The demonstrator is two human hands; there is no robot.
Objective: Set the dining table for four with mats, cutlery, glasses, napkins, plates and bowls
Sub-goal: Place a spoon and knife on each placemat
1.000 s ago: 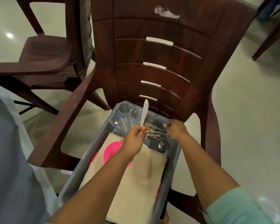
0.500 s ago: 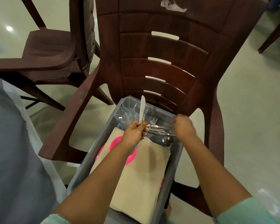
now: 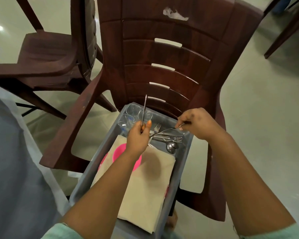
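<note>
While the left hand [image 3: 138, 137] grips an upright knife [image 3: 144, 111], the right hand [image 3: 196, 124] pinches a utensil's handle [image 3: 169, 129] above the grey bin [image 3: 184, 163]. Beneath both hands, glasses [image 3: 134, 115], forks [image 3: 169, 138], spoons [image 3: 170, 147], mats [image 3: 145, 185] and pink bowls [image 3: 119, 152] lie unpacked; setting has seemingly barely begun.

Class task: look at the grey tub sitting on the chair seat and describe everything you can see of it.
The grey tub is a long, straight-walled plastic bin resting on the brown chair seat, open on top. At its far end stand clear glasses; beside them lies loose metal cutlery, forks and spoons. Nearer, beige cloth covers a pink bowl. Both hands work above it; neither visibly touches its walls.
</note>
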